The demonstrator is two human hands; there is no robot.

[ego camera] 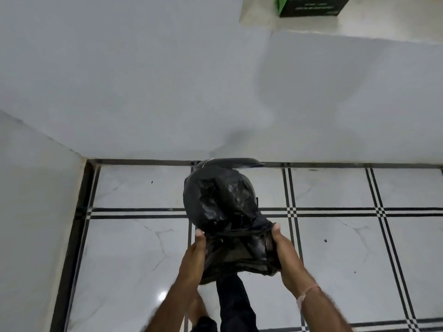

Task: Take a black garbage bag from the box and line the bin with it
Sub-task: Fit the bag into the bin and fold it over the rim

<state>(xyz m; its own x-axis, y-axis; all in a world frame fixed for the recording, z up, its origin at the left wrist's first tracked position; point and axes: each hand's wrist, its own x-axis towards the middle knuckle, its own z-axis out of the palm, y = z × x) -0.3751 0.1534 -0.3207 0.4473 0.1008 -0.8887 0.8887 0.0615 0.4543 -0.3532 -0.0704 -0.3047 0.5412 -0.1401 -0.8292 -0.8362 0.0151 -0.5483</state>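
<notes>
One black garbage bag [220, 200] covers one bin [230, 162], frame centre. Your left hand [195, 255] and right hand [285, 255] each grip its edge. One box [311, 6], upper right.

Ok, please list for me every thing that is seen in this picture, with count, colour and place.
garbage bag: one, black, centre, over the floor
curved part: one, black, behind the bag at the wall; maybe a bin lid
box: one, green and black, on the ledge, top right
ledge: one, white, top right
wall: white, upper half
floor: white tiles, black lines, lower half
trouser leg: one, dark, bottom centre
left hand: holds the bag's left edge
right hand: holds the bag's right edge
</notes>
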